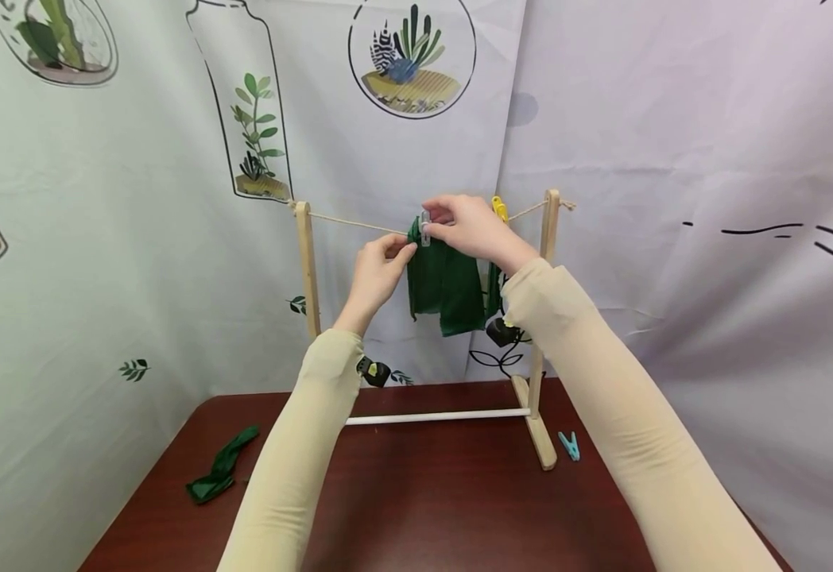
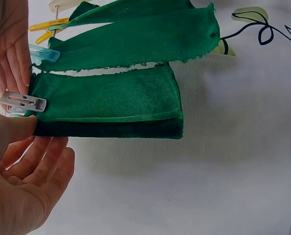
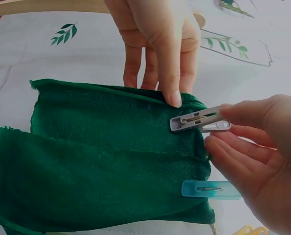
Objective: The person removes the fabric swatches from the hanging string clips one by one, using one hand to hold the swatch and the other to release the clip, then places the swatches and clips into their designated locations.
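My right hand (image 1: 477, 229) pinches a grey clothespin (image 3: 196, 118) by its handle ends, thumb on one arm and fingers behind the other. The clothespin's tip lies over the top edge of a green cloth (image 2: 106, 95) that hangs folded over a rope line (image 1: 352, 223). Beside it, my left hand (image 1: 376, 274) pinches the cloth's upper corner between thumb and fingers. An adjoining green cloth (image 3: 96, 183) hangs from a light blue clothespin (image 3: 199, 189). Farther right along the rope is a yellow clothespin (image 1: 499, 208), with more green fabric below it.
Wooden posts (image 1: 308, 270) hold the rope at both ends, joined low down by a white rod (image 1: 438, 416). On the dark red table (image 1: 416, 508) lie a crumpled green cloth (image 1: 222, 469) at left and a blue clothespin (image 1: 570, 446) at right. A patterned curtain (image 1: 173, 238) hangs behind.
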The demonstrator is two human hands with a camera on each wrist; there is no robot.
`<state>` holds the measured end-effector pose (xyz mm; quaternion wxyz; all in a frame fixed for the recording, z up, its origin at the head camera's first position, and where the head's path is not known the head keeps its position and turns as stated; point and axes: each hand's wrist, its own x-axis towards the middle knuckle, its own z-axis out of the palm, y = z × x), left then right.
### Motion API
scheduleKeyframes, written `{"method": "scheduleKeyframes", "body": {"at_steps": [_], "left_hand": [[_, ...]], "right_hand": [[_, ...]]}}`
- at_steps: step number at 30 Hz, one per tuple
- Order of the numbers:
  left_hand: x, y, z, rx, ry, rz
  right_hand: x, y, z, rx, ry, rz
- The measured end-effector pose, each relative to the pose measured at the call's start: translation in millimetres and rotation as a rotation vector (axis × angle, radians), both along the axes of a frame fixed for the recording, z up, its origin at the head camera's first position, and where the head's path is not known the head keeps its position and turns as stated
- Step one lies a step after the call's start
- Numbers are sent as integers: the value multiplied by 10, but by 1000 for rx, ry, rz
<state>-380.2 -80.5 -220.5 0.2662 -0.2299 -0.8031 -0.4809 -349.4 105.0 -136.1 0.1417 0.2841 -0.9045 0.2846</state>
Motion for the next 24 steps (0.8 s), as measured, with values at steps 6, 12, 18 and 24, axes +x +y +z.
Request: {"method": "scheduleKeyframes", "body": {"at_steps": [6, 12, 18, 24], "left_hand": [[9, 2, -19, 6, -7, 3], [11, 4, -1, 13, 4, 4], [30, 17, 15, 22, -5, 15], [38, 25, 11, 32, -14, 19]], "right_hand": [[-17, -10, -26, 3, 7, -2], [-14, -33, -50, -19, 51, -11], [-12, -64, -84, -52, 141, -24], [-1, -82, -82, -77, 170, -42]]}}
